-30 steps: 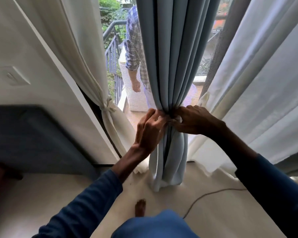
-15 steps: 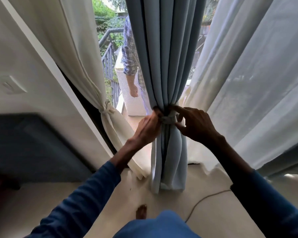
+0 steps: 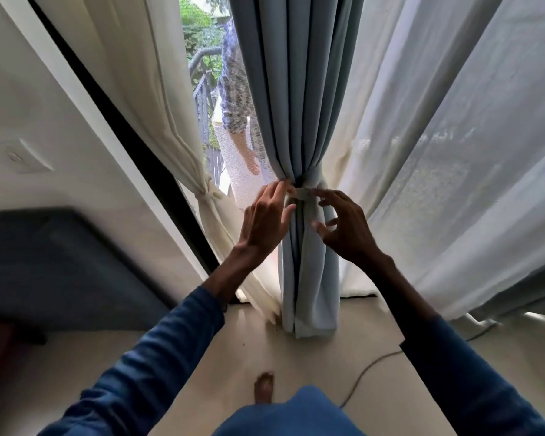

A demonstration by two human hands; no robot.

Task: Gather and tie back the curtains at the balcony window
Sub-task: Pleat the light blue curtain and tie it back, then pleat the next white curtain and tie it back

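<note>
- Looking at the blue-grey curtain (image 3: pixel 299 105) between the two hands: heavy, opaque, pressed into deep lengthwise folds, cinched to a narrow waist by a pale tie band (image 3: pixel 306 192) at fingertip level.
- Pointing which way?
- Hanging straight up and down, long axis vertical. Broad above the hands, pinched at the band, flaring again below the wrists, hem resting on the pale floor (image 3: pixel 202 357).
- And the left hand (image 3: pixel 266 215)?
- Opened out, fingers nearly straight, tips touching the folds at the band's left end. Gripping nothing.
- The right hand (image 3: pixel 343 226)?
- Just right of the band, fingers spread and loosely curled, empty. Index tip right at the band; impossible to say whether touching.
- Anything else nearby?
- Left of the left hand, a cream curtain (image 3: pixel 132 73), already tied with a knot (image 3: pixel 210 194). Right of the right hand, a white sheer curtain (image 3: pixel 453 152) falling on a slant. Beyond the left fingertips, through the gap, another person's arm (image 3: pixel 238 133) beside a dark railing (image 3: pixel 202 99). Below the wrists, a bare foot (image 3: pixel 264 387) and a thin cable (image 3: pixel 368 369) on the floor.
</note>
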